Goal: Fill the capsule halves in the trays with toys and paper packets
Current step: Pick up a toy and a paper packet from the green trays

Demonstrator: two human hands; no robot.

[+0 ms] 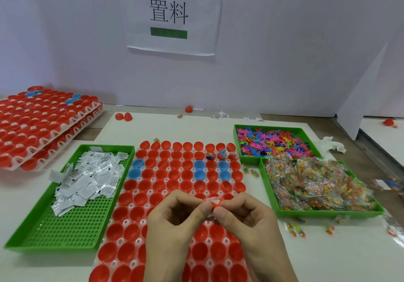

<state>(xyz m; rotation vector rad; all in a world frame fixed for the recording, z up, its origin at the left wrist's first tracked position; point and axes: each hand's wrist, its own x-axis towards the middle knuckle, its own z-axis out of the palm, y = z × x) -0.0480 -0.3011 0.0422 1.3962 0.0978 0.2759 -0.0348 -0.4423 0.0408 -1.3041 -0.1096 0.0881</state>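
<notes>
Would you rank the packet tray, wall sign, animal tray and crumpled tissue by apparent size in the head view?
1. Packet tray, though it is nearest the camera, so its lead over the sign is unsure.
2. Wall sign
3. Animal tray
4. Crumpled tissue

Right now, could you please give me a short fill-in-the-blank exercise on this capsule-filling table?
The left hand and the right hand together pinch a small ____ toy.
The white paper packets lie in a ____ perforated tray.
Among the red capsule halves in the centre tray, a few are ____.
Missing words: red, green, blue.
</notes>
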